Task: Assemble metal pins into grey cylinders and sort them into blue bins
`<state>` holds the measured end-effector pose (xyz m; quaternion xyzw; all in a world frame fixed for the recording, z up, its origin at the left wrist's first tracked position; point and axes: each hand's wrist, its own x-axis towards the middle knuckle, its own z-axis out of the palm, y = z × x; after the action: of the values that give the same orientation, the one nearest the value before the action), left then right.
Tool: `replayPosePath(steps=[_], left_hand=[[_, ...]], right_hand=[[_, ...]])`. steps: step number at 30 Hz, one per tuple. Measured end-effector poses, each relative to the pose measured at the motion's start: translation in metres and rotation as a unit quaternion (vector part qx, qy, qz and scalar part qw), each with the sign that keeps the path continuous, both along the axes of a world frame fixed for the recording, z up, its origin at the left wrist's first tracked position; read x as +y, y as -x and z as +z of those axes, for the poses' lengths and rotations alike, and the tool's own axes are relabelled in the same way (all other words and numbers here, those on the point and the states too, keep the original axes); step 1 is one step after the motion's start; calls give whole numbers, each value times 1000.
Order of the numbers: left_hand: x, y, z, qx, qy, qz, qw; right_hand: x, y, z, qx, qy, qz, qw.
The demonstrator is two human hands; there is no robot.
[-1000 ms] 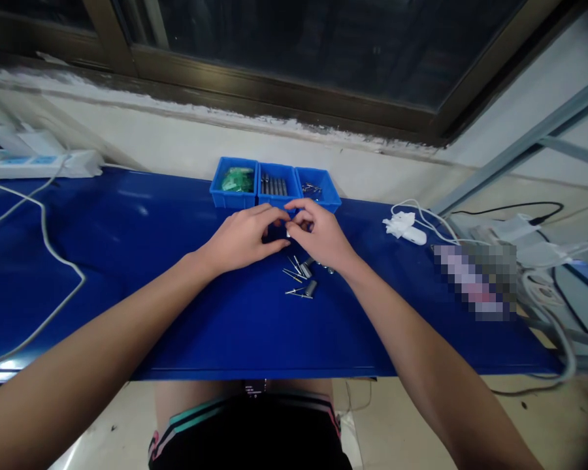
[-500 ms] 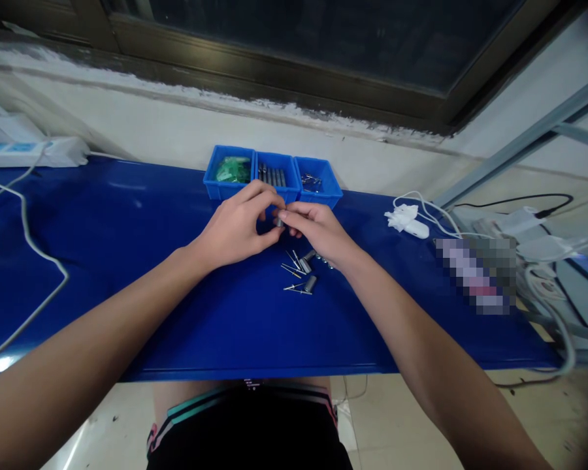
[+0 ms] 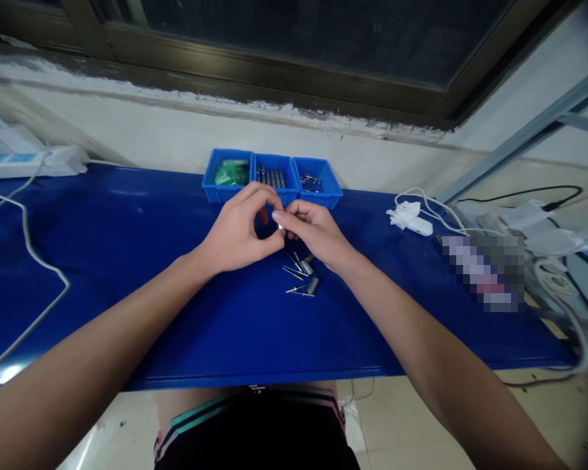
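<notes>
Over the middle of the table, my left hand and my right hand meet at the fingertips. Between them is a small metal cylinder, mostly covered by fingers. My left thumb and forefinger close round it from the left, while my right thumb and fingers pinch it from the right. Just below my right hand, grey metal cylinders lie on the blue surface. Beside them rest several thin metal pins, which look like blind rivets.
Three joined blue bins stand at the back: one with green plastic bags, one with grey cylinders, one with thin metal pins. A white power strip and cables lie left; a white plug-like object lies right on the blue table.
My fingers have shifted slightly round the small cylinder, which shows a brighter face now. The view has moved a little; the loose parts on the table lie as before.
</notes>
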<state>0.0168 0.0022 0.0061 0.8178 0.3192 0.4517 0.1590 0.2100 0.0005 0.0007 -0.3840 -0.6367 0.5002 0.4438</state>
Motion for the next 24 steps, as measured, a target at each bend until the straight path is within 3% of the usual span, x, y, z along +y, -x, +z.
replayPosePath(steps=[4, 7, 10, 17, 24], left_hand=[[8, -2, 4, -164, 180, -11, 970], [11, -2, 7, -264, 308, -14, 914], [9, -2, 12, -304, 407, -7, 861], [3, -3, 14, -252, 473, -34, 844], [2, 0, 14, -224, 523, -77, 819]], right_hand=[[-2, 0, 2, 16, -115, -71, 991], [-3, -2, 4, -46, -190, -102, 975], [-4, -6, 5, -136, -220, -100, 961], [-2, -9, -3, -261, -281, -53, 922], [-2, -9, -3, -246, -297, -22, 923]])
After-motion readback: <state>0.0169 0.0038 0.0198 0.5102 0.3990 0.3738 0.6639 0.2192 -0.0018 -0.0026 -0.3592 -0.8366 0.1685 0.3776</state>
